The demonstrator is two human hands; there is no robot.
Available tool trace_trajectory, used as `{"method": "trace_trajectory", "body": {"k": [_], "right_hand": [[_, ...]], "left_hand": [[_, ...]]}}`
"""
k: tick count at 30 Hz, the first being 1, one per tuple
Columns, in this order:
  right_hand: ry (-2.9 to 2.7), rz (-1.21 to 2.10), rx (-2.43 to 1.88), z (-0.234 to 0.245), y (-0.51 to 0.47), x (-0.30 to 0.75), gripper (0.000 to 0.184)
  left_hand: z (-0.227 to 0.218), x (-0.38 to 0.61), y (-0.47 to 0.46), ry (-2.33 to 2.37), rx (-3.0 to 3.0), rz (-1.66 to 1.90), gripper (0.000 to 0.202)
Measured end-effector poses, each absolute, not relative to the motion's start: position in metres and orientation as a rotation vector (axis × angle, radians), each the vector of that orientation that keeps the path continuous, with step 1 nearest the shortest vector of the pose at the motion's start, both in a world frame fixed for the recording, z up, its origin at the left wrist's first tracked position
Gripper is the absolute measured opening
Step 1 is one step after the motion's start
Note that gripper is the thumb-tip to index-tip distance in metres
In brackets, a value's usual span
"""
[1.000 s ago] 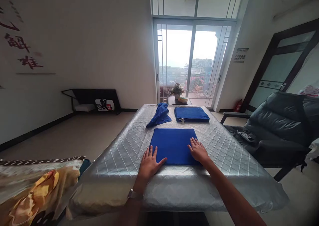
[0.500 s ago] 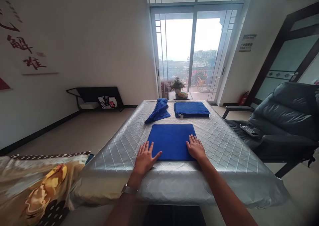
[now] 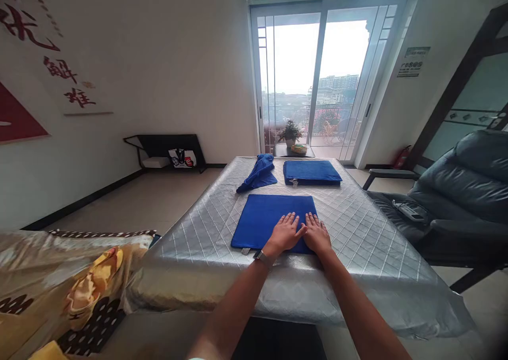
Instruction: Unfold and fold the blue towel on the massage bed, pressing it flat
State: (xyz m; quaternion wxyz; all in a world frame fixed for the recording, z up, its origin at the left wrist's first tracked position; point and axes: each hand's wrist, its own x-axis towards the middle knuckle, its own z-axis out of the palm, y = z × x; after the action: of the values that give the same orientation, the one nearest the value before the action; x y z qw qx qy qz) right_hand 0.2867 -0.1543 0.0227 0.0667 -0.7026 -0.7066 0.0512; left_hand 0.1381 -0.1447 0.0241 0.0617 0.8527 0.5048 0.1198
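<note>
A folded blue towel (image 3: 262, 219) lies flat on the silver quilted table cover (image 3: 357, 233) in front of me. My left hand (image 3: 284, 232) and my right hand (image 3: 316, 234) both rest flat on the towel's near right part, side by side, fingers stretched out. A watch sits on my left wrist. Farther back lie a crumpled blue towel (image 3: 259, 172) and a neatly folded blue towel (image 3: 311, 172).
A dark leather armchair (image 3: 460, 190) stands close to the table's right side. A patterned cushion or blanket (image 3: 67, 286) is at the lower left. Glass balcony doors (image 3: 317, 79) and a small plant (image 3: 289, 133) are beyond the table's far end.
My left hand slid right from the towel's left corner across the towel until it lies next to my right hand. The right hand stayed on the towel's right part. The towel's tag now shows.
</note>
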Motion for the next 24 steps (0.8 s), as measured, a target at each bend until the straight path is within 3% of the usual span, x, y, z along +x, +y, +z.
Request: {"method": "trace_trajectory", "body": {"k": [5, 16, 24], "right_hand": [[-2.136, 0.147, -2.126, 0.022, -0.153, 0.288, 0.065], [-2.129, 0.182, -2.157, 0.024, -0.151, 0.285, 0.066], [-2.157, 0.193, -2.196, 0.028, -0.152, 0.288, 0.067]], "left_hand": [[0.015, 0.138, -0.131, 1.561, 2.525, 0.306, 0.077], [0.014, -0.006, -0.130, 1.987, 2.260, 0.200, 0.086], [0.009, -0.008, -0.132, 2.030, 2.273, 0.227, 0.087]]}}
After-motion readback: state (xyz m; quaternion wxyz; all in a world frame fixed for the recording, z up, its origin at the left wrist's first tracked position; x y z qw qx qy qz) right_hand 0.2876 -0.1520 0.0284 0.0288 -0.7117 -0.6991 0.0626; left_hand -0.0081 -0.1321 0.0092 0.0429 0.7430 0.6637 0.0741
